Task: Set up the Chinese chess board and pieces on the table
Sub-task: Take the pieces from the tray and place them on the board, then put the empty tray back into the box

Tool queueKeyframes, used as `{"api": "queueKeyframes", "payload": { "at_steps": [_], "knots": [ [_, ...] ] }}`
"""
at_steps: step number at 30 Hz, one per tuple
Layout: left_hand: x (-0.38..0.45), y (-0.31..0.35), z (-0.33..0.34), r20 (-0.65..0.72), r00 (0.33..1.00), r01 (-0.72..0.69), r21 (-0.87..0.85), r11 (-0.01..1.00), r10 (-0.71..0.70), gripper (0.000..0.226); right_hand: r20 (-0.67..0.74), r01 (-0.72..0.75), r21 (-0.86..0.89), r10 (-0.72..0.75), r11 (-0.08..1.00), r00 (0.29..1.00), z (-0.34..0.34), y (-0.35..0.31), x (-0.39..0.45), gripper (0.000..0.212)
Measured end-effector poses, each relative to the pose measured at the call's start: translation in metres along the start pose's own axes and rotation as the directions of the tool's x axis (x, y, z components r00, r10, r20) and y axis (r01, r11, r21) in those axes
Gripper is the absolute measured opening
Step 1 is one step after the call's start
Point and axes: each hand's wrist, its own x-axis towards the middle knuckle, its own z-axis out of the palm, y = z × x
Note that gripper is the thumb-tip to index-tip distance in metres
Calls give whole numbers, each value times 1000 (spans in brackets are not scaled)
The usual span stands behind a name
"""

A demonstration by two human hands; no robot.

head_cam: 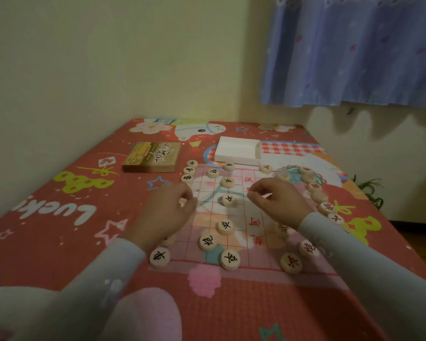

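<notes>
Left hand (167, 207) curled at the board's (234, 217) left edge, seemingly pinching a piece there, mostly hidden; right hand (278, 200) loosely curled, holding nothing visible, nearer the black soldier piece (229, 200) just left of its fingertips

A plain cream wall (96, 57) fills the upper left of the frame. At upper right hangs a blue curtain (354, 52) with a scalloped hem. Dark wooden floor (413, 235) shows at the right edge, beside green plant leaves (371, 190). Lighting is dim.
</notes>
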Motion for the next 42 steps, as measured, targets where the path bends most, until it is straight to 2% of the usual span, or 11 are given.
{"api": "queueKeyframes", "payload": {
  "at_steps": [9, 13, 21, 24, 27, 31, 33, 35, 36, 39, 42],
  "knots": [
    [91, -96, -26, -107, 972, 224, 145, 964, -210, 16, 102, 51, -42, -46, 998, 994, 45, -23, 99, 36],
    [126, -146, -29, -164, 926, 366, 183, 912, -339, 22, 148, 46, -62, -37, 997, 988, 73, -31, 158, 41],
    [159, -205, -22, -99, 782, 623, 105, 775, -615, 48, 278, 77, -94, -48, 993, 959, 135, -57, 241, 42],
    [162, -213, -14, -36, 776, 631, 29, 776, -630, 42, 347, 119, -148, -61, 982, 936, 157, -68, 256, 39],
    [166, -215, -8, -52, 783, 618, -37, 785, -619, 34, 359, 95, -92, -55, 991, 932, 169, -75, 264, 39],
    [177, -200, -15, -162, 773, 584, -198, 787, -614, 40, 255, 52, 148, -89, 988, 963, 162, -74, 267, 29],
    [190, -186, -16, -180, 794, 520, -292, 803, -580, 43, 129, 55, 247, -89, 967, 988, 149, -68, 268, 31],
    [205, -169, -12, -188, 815, 464, -355, 811, -549, 43, 9, 25, 298, -29, 954, 1000, 135, -59, 270, 39],
    [214, -158, -7, -178, 823, 451, -372, 811, -539, 42, -47, -5, 313, 21, 950, 999, 127, -49, 271, 40],
    [239, -123, 16, -79, 869, 399, -474, 785, -489, 31, -156, -102, 402, 178, 910, 972, 95, -19, 263, 22],
    [262, -85, 48, 84, 898, 399, -564, 723, -431, 25, -208, -188, 438, 302, 879, 930, 65, 18, 250, 30]
  ]
}}
